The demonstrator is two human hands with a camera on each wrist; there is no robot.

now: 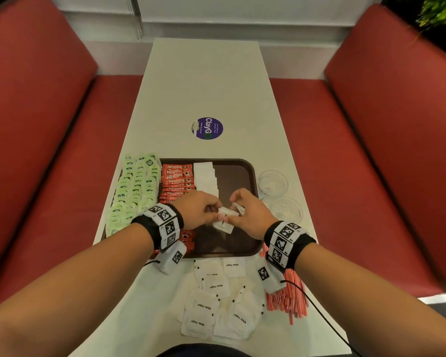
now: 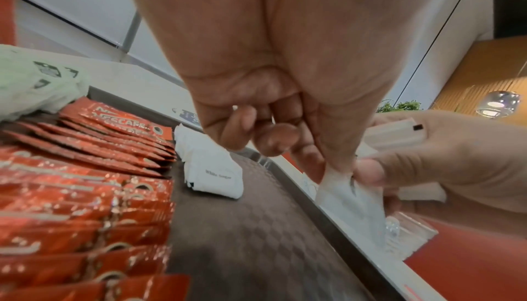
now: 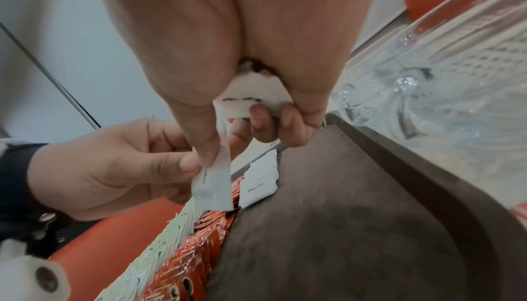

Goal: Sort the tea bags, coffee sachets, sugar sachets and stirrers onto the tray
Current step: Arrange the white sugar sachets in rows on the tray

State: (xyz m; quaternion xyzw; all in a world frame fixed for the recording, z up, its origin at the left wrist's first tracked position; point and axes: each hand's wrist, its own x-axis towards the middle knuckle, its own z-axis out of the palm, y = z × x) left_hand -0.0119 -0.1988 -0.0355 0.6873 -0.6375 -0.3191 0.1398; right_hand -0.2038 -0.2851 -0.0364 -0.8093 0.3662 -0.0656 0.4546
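Note:
Both hands hover over the brown tray (image 1: 243,173). My left hand (image 1: 213,212) pinches one white sugar sachet (image 1: 224,222) between thumb and fingers. My right hand (image 1: 238,206) grips a small stack of sugar sachets (image 3: 250,97) in its curled fingers, and its thumb also presses on the pinched sachet (image 3: 214,189). On the tray, red coffee sachets (image 1: 177,181) lie in a column, with a column of sugar sachets (image 1: 205,180) beside them. Green tea bags (image 1: 134,194) cover the tray's left edge. Loose sugar sachets (image 1: 216,302) and red-striped stirrers (image 1: 286,297) lie on the table nearer to me.
Two clear glass bowls (image 1: 272,182) (image 1: 286,210) stand just right of the tray. A round purple sticker (image 1: 207,128) lies on the white table (image 1: 206,81) beyond it. Red bench seats (image 1: 345,163) flank the table. The tray's right half (image 2: 256,227) is bare.

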